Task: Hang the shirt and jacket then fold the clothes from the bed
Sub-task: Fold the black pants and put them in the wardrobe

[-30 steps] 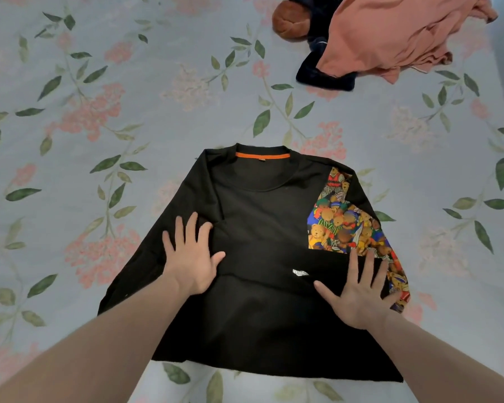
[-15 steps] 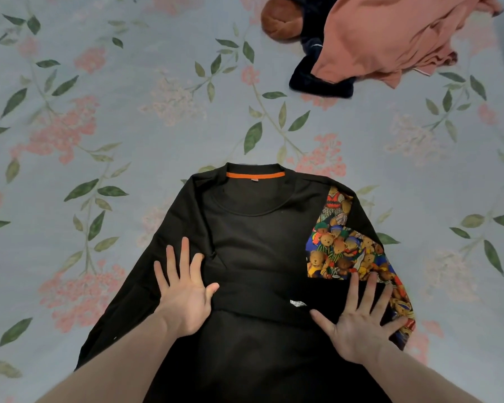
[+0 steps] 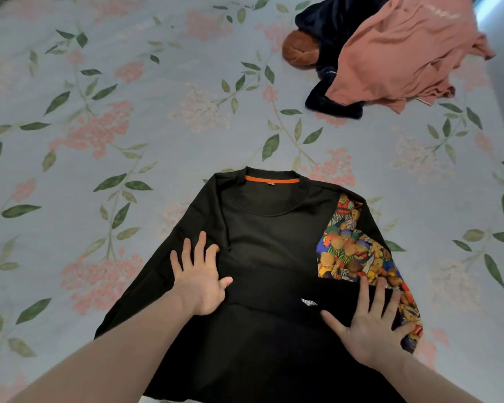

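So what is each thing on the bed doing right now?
Black shirt: spread flat, sleeves folded in.
Left hand: open, pressing on the shirt.
Right hand: open, pressing on the shirt.
Pink garment: crumpled, unfolded.
Dark garment: crumpled under the pink one.
Bedsheet: spread flat.

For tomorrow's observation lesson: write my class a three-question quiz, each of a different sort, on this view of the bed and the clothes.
1. True or false: both hands lie flat on the black shirt.
2. Which garment tops the far pile? A white B pink C green
3. Fill in: the strip inside the shirt's collar is ____.

Key:
1. True: left hand and right hand press it, fingers spread.
2. B, the pink garment.
3. Orange: the strip.
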The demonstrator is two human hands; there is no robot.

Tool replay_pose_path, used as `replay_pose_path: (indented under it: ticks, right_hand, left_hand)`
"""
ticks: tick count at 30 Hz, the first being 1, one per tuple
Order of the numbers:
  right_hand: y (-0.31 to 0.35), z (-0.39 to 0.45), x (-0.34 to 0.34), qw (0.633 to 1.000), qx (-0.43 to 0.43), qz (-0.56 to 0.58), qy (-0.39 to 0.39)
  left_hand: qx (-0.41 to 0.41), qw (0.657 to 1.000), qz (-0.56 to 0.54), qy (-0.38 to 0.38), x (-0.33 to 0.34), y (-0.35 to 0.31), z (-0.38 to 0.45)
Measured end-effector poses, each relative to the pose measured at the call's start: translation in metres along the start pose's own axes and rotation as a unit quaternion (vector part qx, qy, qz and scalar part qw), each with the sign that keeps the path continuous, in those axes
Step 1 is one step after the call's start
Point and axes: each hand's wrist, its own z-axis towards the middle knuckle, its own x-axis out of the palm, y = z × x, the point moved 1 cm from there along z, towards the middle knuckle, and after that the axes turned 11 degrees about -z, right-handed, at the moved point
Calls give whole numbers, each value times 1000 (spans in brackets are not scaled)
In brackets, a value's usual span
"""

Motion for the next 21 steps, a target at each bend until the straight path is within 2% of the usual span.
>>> replay_pose_path:
  ticks: [2,3,5,6,7,10,12,14,18,21]
  right_hand:
    - [-3,-6,-13,995,-10,68,-67]
    - [-3,-7,-22,985,-6,116,-131]
    - [0,1,-45,945,12,211,-250]
    - [4,7,-60,926,10,257,-278]
    - [8,16,-74,911,5,304,-280]
    - [21,54,-113,894,20,415,-170]
    - [26,75,-129,886,40,448,-116]
    - [27,84,-135,886,50,452,-94]
    - [20,73,-152,879,11,471,-69]
    - [10,55,-165,869,-7,485,-103]
  left_hand:
    - [5,999,-27,-28,-19,-5,1]
    - [9,996,-66,-63,-32,-8,2]
    - [14,972,-182,-149,-64,-15,7]
    - [10,955,-235,-179,-80,-18,14]
    - [2,944,-272,-188,-94,-21,22]
    - [-45,912,-377,-157,-119,-28,49]
    - [-82,877,-458,-115,-123,-29,56]
    - [-98,852,-510,-69,-123,-30,56]
    - [-66,865,-489,-94,-119,-32,50]
    - [-31,856,-501,-121,-126,-31,37]
